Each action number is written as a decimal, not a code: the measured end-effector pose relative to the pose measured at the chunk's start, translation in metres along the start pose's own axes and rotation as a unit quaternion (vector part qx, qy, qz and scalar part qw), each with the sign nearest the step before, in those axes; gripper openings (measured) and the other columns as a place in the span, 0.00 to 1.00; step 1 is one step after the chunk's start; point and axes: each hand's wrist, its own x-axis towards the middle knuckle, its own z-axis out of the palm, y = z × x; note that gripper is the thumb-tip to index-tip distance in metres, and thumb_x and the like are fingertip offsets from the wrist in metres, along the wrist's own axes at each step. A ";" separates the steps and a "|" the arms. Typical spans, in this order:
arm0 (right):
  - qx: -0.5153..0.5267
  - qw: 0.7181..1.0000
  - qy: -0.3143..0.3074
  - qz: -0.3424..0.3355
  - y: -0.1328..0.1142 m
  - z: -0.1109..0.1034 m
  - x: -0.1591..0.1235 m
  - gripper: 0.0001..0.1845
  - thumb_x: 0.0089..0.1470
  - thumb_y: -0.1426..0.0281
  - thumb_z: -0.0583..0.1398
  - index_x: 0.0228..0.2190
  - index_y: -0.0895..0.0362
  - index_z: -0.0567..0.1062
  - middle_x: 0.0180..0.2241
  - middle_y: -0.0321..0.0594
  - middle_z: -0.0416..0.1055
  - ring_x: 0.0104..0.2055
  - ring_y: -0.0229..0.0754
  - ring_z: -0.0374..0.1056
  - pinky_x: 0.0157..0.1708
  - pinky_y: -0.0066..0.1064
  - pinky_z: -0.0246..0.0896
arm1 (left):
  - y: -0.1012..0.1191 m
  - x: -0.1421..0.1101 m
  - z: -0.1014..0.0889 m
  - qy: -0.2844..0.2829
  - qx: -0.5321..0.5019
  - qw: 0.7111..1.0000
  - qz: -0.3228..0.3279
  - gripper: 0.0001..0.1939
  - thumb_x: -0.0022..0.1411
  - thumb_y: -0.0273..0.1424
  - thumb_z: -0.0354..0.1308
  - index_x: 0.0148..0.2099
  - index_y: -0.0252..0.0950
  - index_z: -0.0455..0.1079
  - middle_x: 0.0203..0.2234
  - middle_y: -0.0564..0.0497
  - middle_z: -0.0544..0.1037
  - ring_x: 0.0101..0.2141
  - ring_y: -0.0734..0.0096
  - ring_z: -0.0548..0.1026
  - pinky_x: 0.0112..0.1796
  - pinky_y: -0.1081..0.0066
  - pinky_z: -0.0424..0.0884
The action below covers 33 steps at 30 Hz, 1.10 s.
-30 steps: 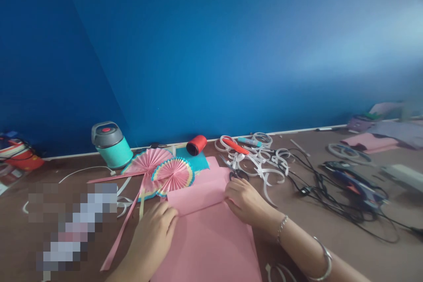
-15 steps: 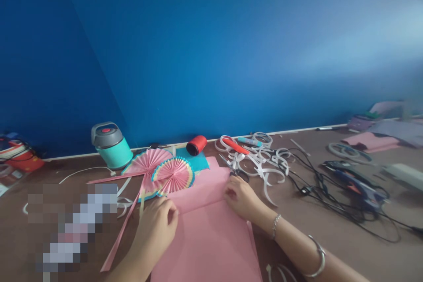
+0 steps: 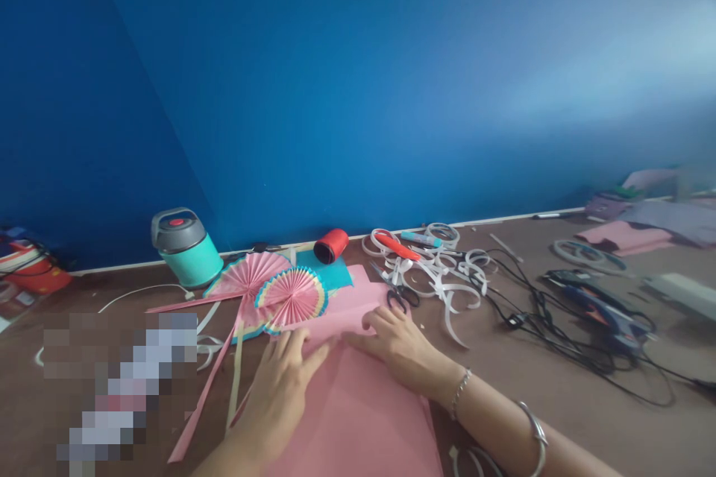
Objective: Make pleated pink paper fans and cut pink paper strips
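Observation:
A large sheet of pink paper (image 3: 358, 425) lies in front of me, with a crease across its upper part. My left hand (image 3: 283, 380) rests on its left edge, fingers stretched forward and thumb pointing inward. From the right, my right hand (image 3: 394, 343) lies on the paper with its fingers apart, its thumb near the left thumb. Both hands are open and press on the creased strip. Just beyond the right fingers are dark-handled scissors (image 3: 401, 299). A pleated pink rosette (image 3: 291, 297) with a blue and yellow rim sits past my left hand, overlapping pleated pink fans (image 3: 251, 272).
A red thread spool (image 3: 331, 246) stands on blue paper (image 3: 335, 276). Curled white strips (image 3: 441, 283) lie to the right, near black cables (image 3: 551, 328) and a glue gun (image 3: 607, 320). A turquoise flask (image 3: 193, 257) stands by the blue wall (image 3: 358, 89).
My fingers have gone from curled at the strip's two sides to spread flat on it. The thumbs have moved inward towards each other, and the scissors show more.

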 end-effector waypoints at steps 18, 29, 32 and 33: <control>-0.009 0.998 -0.040 0.051 0.021 -0.005 -0.013 0.25 0.44 0.82 0.56 0.40 0.44 0.78 0.41 0.40 0.70 0.43 0.44 0.59 0.38 0.34 0.49 | -0.010 -0.010 -0.012 -0.076 0.025 0.996 -0.043 0.23 0.57 0.15 0.43 0.40 0.38 0.76 0.39 0.45 0.76 0.45 0.58 0.69 0.46 0.57 0.64; -0.020 0.993 0.086 0.082 0.010 -0.008 -0.008 0.13 0.53 0.76 0.57 0.40 0.55 0.75 0.40 0.43 0.71 0.41 0.45 0.60 0.39 0.35 0.50 | -0.003 -0.013 -0.017 -0.100 0.048 0.993 -0.045 0.23 0.54 0.13 0.44 0.42 0.35 0.75 0.44 0.42 0.75 0.50 0.56 0.68 0.46 0.60 0.66; -0.010 0.997 0.076 0.009 0.006 -0.006 -0.003 0.07 0.56 0.74 0.56 0.35 0.55 0.74 0.34 0.40 0.71 0.37 0.42 0.60 0.37 0.34 0.48 | -0.004 -0.011 -0.023 -0.087 0.029 0.994 -0.050 0.19 0.57 0.17 0.45 0.37 0.36 0.76 0.42 0.44 0.75 0.48 0.56 0.69 0.48 0.57 0.64; -0.016 0.998 0.066 -0.006 0.005 -0.004 -0.001 0.08 0.56 0.75 0.55 0.30 0.56 0.74 0.31 0.39 0.70 0.35 0.41 0.59 0.36 0.34 0.47 | -0.005 -0.011 -0.024 -0.083 0.019 0.995 -0.053 0.18 0.58 0.18 0.45 0.36 0.37 0.76 0.41 0.45 0.76 0.47 0.56 0.70 0.48 0.57 0.64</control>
